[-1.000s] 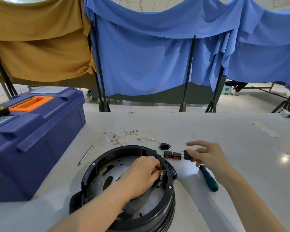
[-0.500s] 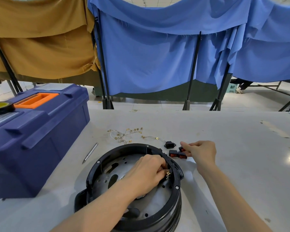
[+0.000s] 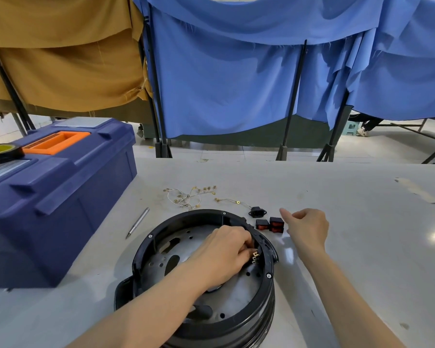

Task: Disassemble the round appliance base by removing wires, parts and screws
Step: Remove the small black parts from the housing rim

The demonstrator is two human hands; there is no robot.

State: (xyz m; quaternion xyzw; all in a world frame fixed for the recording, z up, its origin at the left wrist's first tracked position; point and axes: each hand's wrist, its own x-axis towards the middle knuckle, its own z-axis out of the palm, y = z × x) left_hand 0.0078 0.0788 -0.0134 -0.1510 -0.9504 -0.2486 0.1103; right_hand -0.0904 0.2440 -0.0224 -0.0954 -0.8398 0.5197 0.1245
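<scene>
We view from above a grey table [image 3: 362, 247], on which the round appliance base [image 3: 146, 249] stands open side up, near the front edge and just left of centre, its perforated metal floor exposed within the black rim. The left hand [image 3: 224, 254] reaches into the base; its fingers are curled and bunched together on a brass-tabbed part [image 3: 255, 257] seated against the inner wall on the right side, though we cannot tell how the hidden fingertips lie upon it. The right hand [image 3: 307, 227] hovers over the table just right of the base and holds nothing: its index finger is extended to the left, and the remaining fingers are loosely curled. Just beside that fingertip lie the red rocker switches [image 3: 261, 224], clustered together and touching, with a black socket [image 3: 257, 212] close behind them. We note a tangle of loose wires [image 3: 189, 195] with brass terminals farther back, and a slender metal tool [image 3: 137, 223] lying to the left of the base. A blue toolbox [image 3: 60, 197] occupies the left of the table, and a tape roll [image 3: 0, 153] rests on its lid.
</scene>
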